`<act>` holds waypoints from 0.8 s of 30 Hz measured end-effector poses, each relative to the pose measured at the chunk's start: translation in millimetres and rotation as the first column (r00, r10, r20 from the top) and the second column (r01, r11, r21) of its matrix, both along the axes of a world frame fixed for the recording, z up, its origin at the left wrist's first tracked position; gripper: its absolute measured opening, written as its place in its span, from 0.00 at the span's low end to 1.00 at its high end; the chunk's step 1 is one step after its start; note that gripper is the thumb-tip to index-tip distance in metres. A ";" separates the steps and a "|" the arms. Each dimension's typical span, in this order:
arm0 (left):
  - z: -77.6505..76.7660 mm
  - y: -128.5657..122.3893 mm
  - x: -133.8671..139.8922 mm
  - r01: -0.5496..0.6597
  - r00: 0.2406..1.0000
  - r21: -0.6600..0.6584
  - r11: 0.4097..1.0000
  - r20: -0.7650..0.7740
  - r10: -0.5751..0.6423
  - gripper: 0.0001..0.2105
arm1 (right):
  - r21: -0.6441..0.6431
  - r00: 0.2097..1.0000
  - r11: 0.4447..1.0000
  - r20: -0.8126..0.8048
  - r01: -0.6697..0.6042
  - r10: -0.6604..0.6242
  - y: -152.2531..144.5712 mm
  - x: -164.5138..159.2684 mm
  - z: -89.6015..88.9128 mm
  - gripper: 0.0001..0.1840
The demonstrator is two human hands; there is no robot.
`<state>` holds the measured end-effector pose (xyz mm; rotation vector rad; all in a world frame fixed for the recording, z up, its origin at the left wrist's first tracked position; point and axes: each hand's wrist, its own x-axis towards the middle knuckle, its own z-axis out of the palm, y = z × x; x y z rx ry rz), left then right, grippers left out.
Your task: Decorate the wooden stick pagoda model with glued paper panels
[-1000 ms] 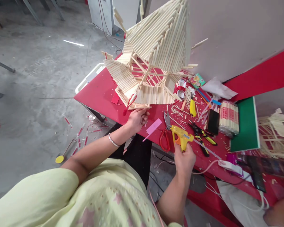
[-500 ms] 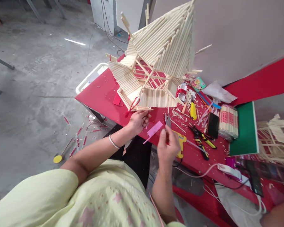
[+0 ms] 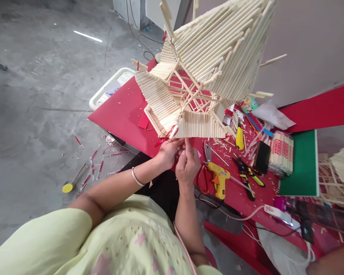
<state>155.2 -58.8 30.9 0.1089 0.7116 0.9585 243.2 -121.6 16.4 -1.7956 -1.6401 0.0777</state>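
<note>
In front of me stands a pavilion model [image 3: 200, 124] built of pale wooden sticks, with a tall pointed roof. A red cord [image 3: 162, 142] hangs at its near left corner. Just under the model's front edge my left hand [image 3: 167, 153] is closed, fingertips pinched together. My right hand [image 3: 187, 166] touches it from the right, closed with thumb and forefinger pressed together. What lies between the fingers is hidden. A sliver of pink paper [image 3: 199, 154] shows beside my right hand. Red-handled scissors [image 3: 208, 152] and a yellow glue gun [image 3: 218, 176] lie to its right.
On the red table [image 3: 114, 110] lie pliers [image 3: 246, 177], a yellow-handled cutter [image 3: 239, 137], a black phone [image 3: 262, 157], bundled sticks [image 3: 281, 153] and scraps. A green board [image 3: 302, 168] and a power strip [image 3: 282, 215] are at right. A white tray [image 3: 96, 100] stands behind the table's left edge. Wrappers litter the floor.
My right hand has moved left, away from beside the scissors, and now meets my left hand. The pink paper is mostly covered. The view has shifted, so the model looks nearer.
</note>
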 end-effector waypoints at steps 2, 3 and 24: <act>1.2 -0.1 0.0 -0.006 1.000 -0.029 1.000 -0.004 0.005 0.11 | -0.018 1.000 1.000 0.002 -0.005 0.005 0.6 0.2 -0.9 0.29; 1.6 -0.1 0.2 -0.013 1.000 -0.042 0.999 -0.004 0.013 0.11 | -0.019 1.000 1.000 0.005 -0.011 0.011 0.9 0.1 -0.9 0.30; 4.0 -1.5 0.4 -0.036 0.999 -0.007 0.999 -0.024 0.036 0.09 | 0.023 0.997 1.000 0.083 -0.013 0.011 -0.1 -0.8 0.1 0.31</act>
